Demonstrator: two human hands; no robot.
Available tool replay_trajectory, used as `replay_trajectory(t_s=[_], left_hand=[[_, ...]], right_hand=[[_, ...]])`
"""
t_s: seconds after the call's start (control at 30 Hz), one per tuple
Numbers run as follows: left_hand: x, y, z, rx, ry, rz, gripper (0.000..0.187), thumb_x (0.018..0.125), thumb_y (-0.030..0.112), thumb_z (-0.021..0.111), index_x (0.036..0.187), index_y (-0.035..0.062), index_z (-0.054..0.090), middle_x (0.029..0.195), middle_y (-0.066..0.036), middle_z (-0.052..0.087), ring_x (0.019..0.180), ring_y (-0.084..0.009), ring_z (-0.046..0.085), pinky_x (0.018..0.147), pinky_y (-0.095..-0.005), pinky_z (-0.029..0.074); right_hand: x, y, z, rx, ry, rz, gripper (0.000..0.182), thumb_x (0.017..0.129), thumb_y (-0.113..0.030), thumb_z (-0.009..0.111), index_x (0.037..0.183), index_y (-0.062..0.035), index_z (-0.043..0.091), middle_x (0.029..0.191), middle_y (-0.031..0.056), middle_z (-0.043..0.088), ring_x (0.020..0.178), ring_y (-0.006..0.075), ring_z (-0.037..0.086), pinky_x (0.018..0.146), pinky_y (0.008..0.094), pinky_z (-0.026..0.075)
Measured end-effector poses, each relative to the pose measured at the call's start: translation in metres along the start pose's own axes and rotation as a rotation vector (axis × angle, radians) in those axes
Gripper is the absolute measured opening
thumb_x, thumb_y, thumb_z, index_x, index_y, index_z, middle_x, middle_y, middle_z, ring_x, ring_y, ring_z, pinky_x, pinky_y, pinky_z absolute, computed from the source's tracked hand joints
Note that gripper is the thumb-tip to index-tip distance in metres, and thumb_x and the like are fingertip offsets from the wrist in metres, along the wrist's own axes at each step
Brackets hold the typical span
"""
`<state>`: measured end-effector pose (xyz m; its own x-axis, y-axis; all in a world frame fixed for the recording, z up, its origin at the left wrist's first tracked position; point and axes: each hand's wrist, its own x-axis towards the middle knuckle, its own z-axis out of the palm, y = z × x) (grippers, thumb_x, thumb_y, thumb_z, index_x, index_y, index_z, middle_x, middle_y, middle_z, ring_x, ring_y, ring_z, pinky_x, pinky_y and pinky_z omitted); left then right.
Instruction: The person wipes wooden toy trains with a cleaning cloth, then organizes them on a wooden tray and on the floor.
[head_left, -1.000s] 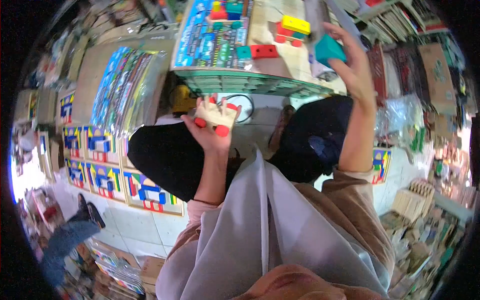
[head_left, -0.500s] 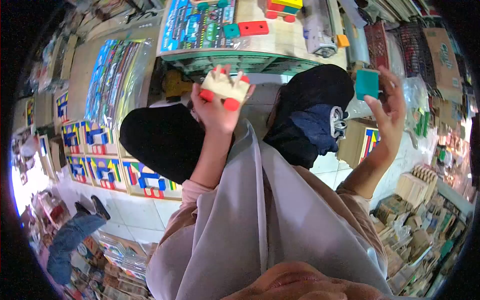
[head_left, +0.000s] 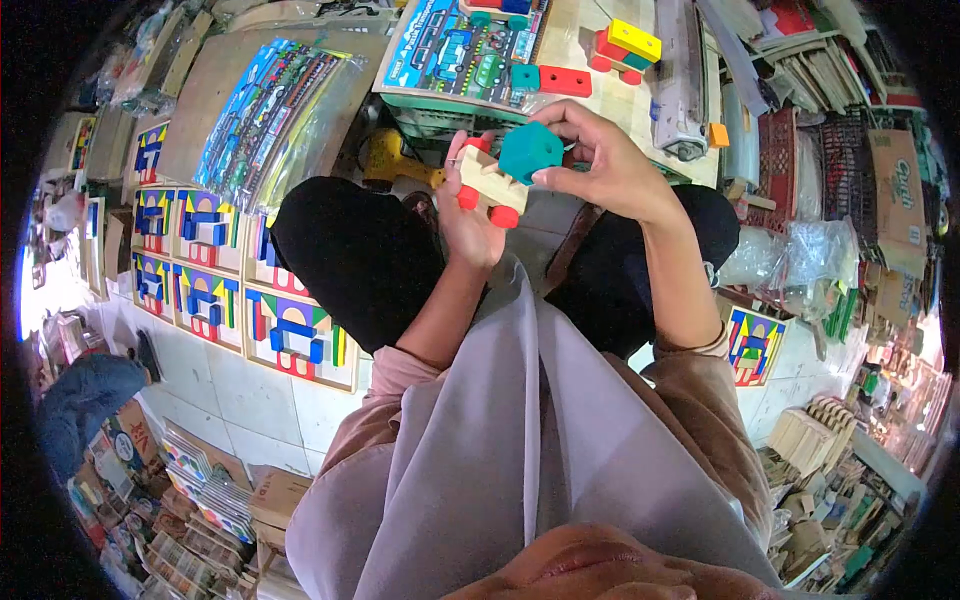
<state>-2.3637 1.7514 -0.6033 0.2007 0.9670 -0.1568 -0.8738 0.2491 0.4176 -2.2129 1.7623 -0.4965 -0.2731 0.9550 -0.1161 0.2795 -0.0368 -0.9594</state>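
Observation:
In front of my knees, my left hand (head_left: 468, 228) holds a plain wooden toy car base (head_left: 484, 180) with red wheels and short pegs. The fingers wrap its left side, and the pegs point up and to the right. My right hand (head_left: 612, 168) pinches a teal wooden block (head_left: 530, 154) between thumb and fingers. One hole shows in the block's right face. The block overlaps the peg side of the base in this view, partly covering the pegs.
On the low table ahead lie a picture puzzle (head_left: 455, 60), a red block (head_left: 565, 80) and a toy car with a yellow block (head_left: 634, 40). A yellow power tool (head_left: 385, 160) lies below. Block trays (head_left: 240, 290) stand left; a person's jeans leg (head_left: 90, 400) shows far left.
My right hand has brought the teal block from the far right in to the car base. My left hand has shifted slightly right, and the base is now tilted. The view has turned a little.

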Motion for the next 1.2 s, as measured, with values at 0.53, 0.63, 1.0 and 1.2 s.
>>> replay_trajectory(t_s=[0.53,0.63,1.0,1.2], left_hand=[[0.007,0.014,-0.018,-0.305,0.110,-0.076,0.053,0.082,0.046,0.038,0.122,0.0118,0.041,0.122,-0.014,0.046,0.111,-0.0350,0.046,0.089,-0.0601,0.036],[0.007,0.019,-0.019,-0.299,0.126,-0.076,0.054,0.082,0.048,0.036,0.119,0.0089,0.045,0.118,-0.016,0.049,0.110,-0.0340,0.046,0.090,-0.0606,0.034],[0.008,0.018,-0.033,-0.432,0.058,-0.070,0.056,0.077,0.046,0.050,0.123,0.0143,0.045,0.124,-0.016,0.046,0.117,-0.0366,0.041,0.098,-0.0640,0.023],[0.014,0.018,-0.023,-0.339,0.217,-0.088,0.061,0.077,0.048,0.045,0.129,0.0162,0.037,0.134,-0.017,0.036,0.125,-0.0319,0.033,0.101,-0.0626,0.014]], right_hand=[[0.120,0.076,-0.036,-0.978,0.200,0.004,0.048,0.066,-0.019,0.070,0.112,-0.0141,0.056,0.102,0.0126,0.061,0.100,0.0284,0.055,0.085,0.0391,0.043],[0.128,0.087,-0.043,-1.247,0.146,0.140,0.049,0.064,-0.013,0.067,0.111,-0.0171,0.055,0.102,0.0119,0.061,0.100,0.0283,0.055,0.082,0.0404,0.045],[0.071,0.062,-0.100,-0.636,0.438,0.069,0.036,0.071,-0.021,0.062,0.100,-0.0016,0.051,0.089,0.0124,0.060,0.083,0.0195,0.060,0.068,0.0315,0.047],[-0.091,-0.029,-0.142,-0.226,0.523,-0.056,0.048,0.071,-0.014,0.065,0.115,-0.0045,0.049,0.099,0.0047,0.055,0.089,0.0112,0.051,0.080,0.0222,0.040]])
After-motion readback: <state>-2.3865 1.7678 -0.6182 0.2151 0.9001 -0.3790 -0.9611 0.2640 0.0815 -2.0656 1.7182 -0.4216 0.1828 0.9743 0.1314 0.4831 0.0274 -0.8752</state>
